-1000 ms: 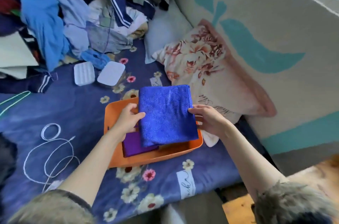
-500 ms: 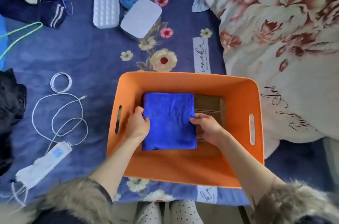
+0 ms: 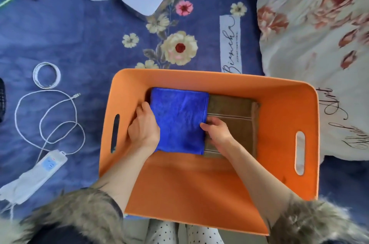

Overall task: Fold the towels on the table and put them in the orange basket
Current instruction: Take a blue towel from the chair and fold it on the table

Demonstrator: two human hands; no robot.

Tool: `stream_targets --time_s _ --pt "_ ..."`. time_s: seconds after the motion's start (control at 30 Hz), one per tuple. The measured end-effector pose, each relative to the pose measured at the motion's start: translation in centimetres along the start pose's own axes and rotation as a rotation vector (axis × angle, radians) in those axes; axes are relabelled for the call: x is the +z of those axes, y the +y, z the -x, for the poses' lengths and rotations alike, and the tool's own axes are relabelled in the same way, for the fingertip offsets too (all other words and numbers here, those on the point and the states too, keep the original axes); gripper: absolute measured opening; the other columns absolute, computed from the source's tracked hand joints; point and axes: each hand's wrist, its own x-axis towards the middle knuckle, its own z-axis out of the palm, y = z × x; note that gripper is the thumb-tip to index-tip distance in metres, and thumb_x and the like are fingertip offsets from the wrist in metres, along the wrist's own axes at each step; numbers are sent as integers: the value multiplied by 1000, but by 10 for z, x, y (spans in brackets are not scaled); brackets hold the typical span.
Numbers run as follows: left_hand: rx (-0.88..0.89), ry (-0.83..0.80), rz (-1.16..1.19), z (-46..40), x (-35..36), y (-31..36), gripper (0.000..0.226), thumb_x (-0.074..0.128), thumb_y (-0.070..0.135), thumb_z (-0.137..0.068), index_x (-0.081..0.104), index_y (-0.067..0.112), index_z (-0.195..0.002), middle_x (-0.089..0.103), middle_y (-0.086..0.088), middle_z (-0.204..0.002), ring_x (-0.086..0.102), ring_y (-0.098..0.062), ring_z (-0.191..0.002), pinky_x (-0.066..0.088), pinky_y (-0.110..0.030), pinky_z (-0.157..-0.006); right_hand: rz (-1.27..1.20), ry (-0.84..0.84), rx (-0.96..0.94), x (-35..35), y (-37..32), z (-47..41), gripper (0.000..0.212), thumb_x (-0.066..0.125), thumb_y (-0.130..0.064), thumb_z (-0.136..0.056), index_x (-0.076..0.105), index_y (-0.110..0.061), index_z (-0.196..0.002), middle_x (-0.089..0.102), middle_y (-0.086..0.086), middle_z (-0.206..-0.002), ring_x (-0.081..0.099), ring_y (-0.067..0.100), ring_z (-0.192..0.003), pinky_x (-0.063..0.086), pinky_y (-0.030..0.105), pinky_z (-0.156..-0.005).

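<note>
Both forearms reach down into the orange basket [image 3: 295,108], left hand [image 3: 144,130] and right hand [image 3: 216,131] with fingers curled gripping the side edges of the folded blue towel [image 3: 178,120], which lies flat with its long axis pointing away from the person, partly over a brown towel [image 3: 232,116].

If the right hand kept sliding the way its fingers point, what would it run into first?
The right hand points up-left at the right edge of the folded blue towel, which its fingertips already touch, so the towel comes first. Beyond that is the orange basket's far wall. Depth is hard to judge.
</note>
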Motion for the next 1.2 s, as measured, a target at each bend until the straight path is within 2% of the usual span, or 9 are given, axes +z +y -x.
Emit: stream_targets --time_s 0.13,0.23,0.33,0.4,0.47,0.63,0.77,1.0,1.2 --pt "47 83 39 3 4 1 32 46 -4 -85 40 6 -115 45 -16 -116 57 -39 -96 34 -41 -60 287 172 -151 2 2 6 25 57 -16 -90 55 -12 -114 61 9 -117 58 28 -106 47 39 -94" --pt "316 115 -64 9 14 -6 64 69 -3 -70 45 8 -128 40 -19 -135 48 -40 -116 47 -46 -79 712 378 -606 -2 9 22 51 66 -15 -81 49 -5 -128 53 14 -125 52 33 -115 46 42 -95" --pt "525 -70 -318 5 15 -13 106 75 35 -73 3 22 -150 -12 -14 -156 -4 -34 -144 16 -45 -114 1298 334 -924 -3 20 19 93 83 -39 -56 47 -7 -135 47 16 -139 44 36 -129 38 56 -102" --pt "543 -157 -487 -6 14 -13 125 70 56 -68 -26 22 -142 -35 -11 -147 -23 -30 -141 -3 -43 -115 1522 230 -933 -5 19 9 116 82 -60 -44 40 -11 -141 37 13 -148 35 31 -137 25 58 -107" --pt "534 -178 -578 -16 18 -13 132 69 64 -63 -35 20 -133 -37 -12 -147 -25 -30 -140 -8 -41 -115 1616 181 -895 -8 12 -1 125 77 -69 -42 31 -14 -145 27 12 -153 25 28 -141 14 56 -110" --pt "509 -206 -602 -25 31 -13 135 67 68 -61 -37 19 -131 -33 -14 -149 -25 -30 -140 -10 -40 -115 1648 66 -770 -12 6 -24 118 61 -72 -66 -11 -26 -148 -17 5 -157 -15 25 -144 -15 49 -111" --pt "517 -241 -537 -25 28 -13 132 69 64 -63 -29 22 -141 -33 -12 -149 -26 -28 -140 -8 -39 -116 1655 64 -770 -11 6 -22 115 57 -72 -69 -14 -27 -148 -22 5 -156 -18 25 -144 -14 50 -112" --pt "521 -263 -217 0 -13 -7 94 58 52 -84 -4 26 -149 -20 -7 -155 -21 -23 -142 2 -38 -118 1550 121 -733 -24 -8 26 100 51 -72 -75 1 -28 -150 8 7 -158 3 25 -146 -5 48 -115" --pt "614 -207 -52 57 -64 3 74 44 51 -91 11 18 -149 0 -5 -158 -1 -22 -145 13 -38 -117 1203 351 -706 -41 -30 113 72 46 -56 -89 23 -21 -147 38 4 -146 36 24 -133 33 38 -105"
